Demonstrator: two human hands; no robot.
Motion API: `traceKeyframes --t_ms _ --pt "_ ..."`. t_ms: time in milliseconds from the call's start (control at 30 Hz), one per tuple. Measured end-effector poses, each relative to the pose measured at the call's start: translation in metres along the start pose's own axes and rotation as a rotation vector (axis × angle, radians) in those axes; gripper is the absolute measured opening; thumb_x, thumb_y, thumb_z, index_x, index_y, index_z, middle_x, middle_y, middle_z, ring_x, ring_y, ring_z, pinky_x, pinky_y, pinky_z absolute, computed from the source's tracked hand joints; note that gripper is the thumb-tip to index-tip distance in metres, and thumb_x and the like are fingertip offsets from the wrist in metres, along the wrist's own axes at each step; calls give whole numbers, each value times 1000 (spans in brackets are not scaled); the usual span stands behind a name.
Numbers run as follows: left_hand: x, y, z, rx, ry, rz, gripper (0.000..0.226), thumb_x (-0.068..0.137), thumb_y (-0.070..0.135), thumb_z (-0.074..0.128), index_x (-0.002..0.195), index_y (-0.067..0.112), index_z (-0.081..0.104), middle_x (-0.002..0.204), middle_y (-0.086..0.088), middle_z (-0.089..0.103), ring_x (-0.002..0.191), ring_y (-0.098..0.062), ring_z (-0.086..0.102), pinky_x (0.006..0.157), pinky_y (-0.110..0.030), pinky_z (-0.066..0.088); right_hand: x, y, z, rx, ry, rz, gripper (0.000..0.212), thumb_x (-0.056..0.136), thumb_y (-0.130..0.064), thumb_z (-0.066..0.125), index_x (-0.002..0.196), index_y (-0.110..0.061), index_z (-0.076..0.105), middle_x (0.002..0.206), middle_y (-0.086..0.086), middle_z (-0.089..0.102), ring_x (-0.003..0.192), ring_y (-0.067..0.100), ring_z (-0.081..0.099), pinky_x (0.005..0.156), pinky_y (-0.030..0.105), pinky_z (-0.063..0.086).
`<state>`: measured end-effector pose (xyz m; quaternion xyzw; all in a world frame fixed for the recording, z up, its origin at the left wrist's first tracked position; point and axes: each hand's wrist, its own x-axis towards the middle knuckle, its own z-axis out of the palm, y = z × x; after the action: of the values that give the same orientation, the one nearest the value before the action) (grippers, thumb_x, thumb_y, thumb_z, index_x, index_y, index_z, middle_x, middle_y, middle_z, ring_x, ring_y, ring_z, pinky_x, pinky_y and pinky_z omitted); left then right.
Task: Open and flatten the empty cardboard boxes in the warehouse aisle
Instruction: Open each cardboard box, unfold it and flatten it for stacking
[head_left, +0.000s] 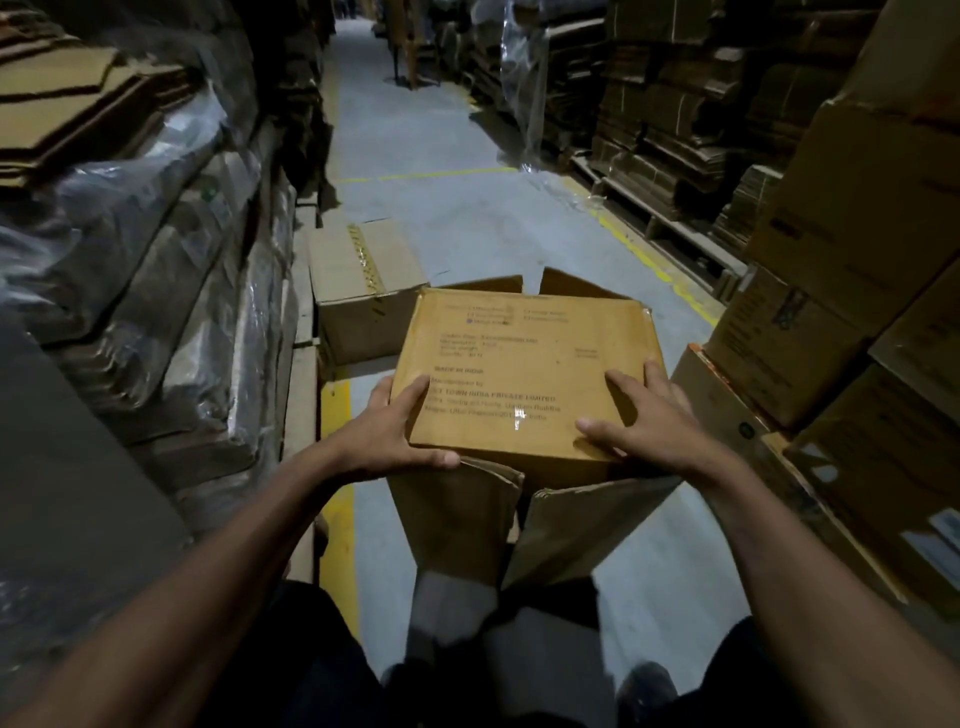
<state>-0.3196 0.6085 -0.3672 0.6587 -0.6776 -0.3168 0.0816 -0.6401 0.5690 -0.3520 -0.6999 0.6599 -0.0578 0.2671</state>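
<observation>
Squarely between left hand and right hand, cardboard box.

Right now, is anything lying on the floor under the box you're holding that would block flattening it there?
Nothing visible does. Both hands, left and right, hold the open box above bare floor. The taped box sits ahead to the left, clear of it.

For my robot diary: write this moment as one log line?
left hand: grips printed box | right hand: grips box | flaps: open | taped box: untouched
</observation>
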Motion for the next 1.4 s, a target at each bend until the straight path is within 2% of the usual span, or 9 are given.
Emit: traceKeyframes --t_ms 100,200,267,400,533,733,1000,1233,1400 --pt "6 -7 8 48 -2 13 147 48 81 75 157 31 -12 162 -2 -23 151 -33 5 121 -39 16 -11 6 -19 -12 -270 -18 123 55 -78 68 156 -47 3 161 -1 -31 148 40 -22 118 61 -4" --pt "9 -7 22 80 170 39 128 68 56 83 158 29 -3 164 -5 -13 150 -33 14 119 -42 25 -21 6 -16 -174 -352 -47 129 67 -55 85 153 -49 -11 156 -2 -41 144 41 -32 117 62 -4" --pt "10 -5 27 78 237 48 123 69 54 83 159 29 2 165 -6 -6 148 -32 20 117 -43 30 -25 5 -1 -245 -237 -35 126 73 -42 85 152 -51 -12 156 -4 -40 145 41 -30 117 64 6" --pt "13 -4 29 70 285 39 117 72 53 82 159 29 7 165 -6 2 147 -31 24 115 -42 32 -24 13 26 -266 136 -37 107 77 -55 78 154 -52 4 164 -7 -17 148 38 5 112 58 31" --pt "16 -2 30 21 325 22 112 73 51 82 158 30 13 159 -12 23 142 -31 32 113 -43 33 -21 17 46 -87 331 42 97 76 -52 80 154 -46 22 163 3 -4 144 38 21 112 54 33" --pt "12 -2 36 -83 435 11 108 66 49 87 155 27 30 148 -11 46 133 -28 44 104 -42 41 -21 12 57 100 428 104 97 76 -44 83 155 -39 28 148 10 23 133 37 34 107 49 40" --pt "-4 16 10 -216 556 69 93 64 47 89 144 22 50 140 -4 58 124 -18 54 102 -35 47 -33 2 37 265 559 81 84 70 -38 88 145 -34 49 144 10 32 132 36 36 106 49 42" --pt "-10 33 -41 -238 684 55 84 61 69 80 134 31 60 126 -3 68 114 -22 63 97 -46 53 -32 -24 -17 321 544 -40 72 70 -51 85 135 -39 56 125 7 39 125 34 43 104 44 42" --pt "0 23 -25 -232 640 -4 95 54 84 66 135 34 57 121 -5 68 114 -28 62 97 -48 51 -13 -21 -2 369 545 -62 79 74 -44 84 142 -32 46 141 12 36 134 32 35 102 35 34"
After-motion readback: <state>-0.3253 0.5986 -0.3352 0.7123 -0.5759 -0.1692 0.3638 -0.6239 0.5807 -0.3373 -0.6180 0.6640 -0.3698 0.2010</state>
